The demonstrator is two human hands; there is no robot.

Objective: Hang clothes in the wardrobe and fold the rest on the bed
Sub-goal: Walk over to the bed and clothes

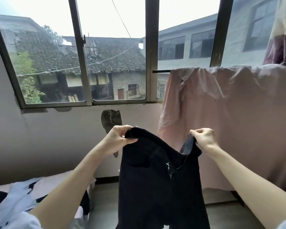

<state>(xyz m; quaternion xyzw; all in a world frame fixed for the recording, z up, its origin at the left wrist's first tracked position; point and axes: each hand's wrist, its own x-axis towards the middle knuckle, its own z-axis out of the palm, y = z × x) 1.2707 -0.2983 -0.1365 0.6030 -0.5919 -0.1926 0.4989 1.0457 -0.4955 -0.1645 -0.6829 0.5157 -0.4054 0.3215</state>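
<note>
To the right of the right hand and behind it, a big pink cloth (229, 116) hangs over a rail; it is the largest thing here and I think it is not yet put away. Below the left hand and to its left lies the bed (56, 180), with light blue and dark clothes (15, 199) in a loose heap on it. They do not look folded, so most of the folding is still to do. No wardrobe is in view, so I cannot tell how much is hung already.

Between the two hands hangs a black garment (155, 179), maybe trousers, with an open zipper (170, 169) near its top. It drops straight down from the hands and is well apart from the bed.

The left hand (117, 139) grips one side of the top edge with curled fingers. The right hand (203, 138) pinches the other side. Both hold it up in the air. In my judgement this piece is only being spread out, and the fold or the hanging is not started.
</note>
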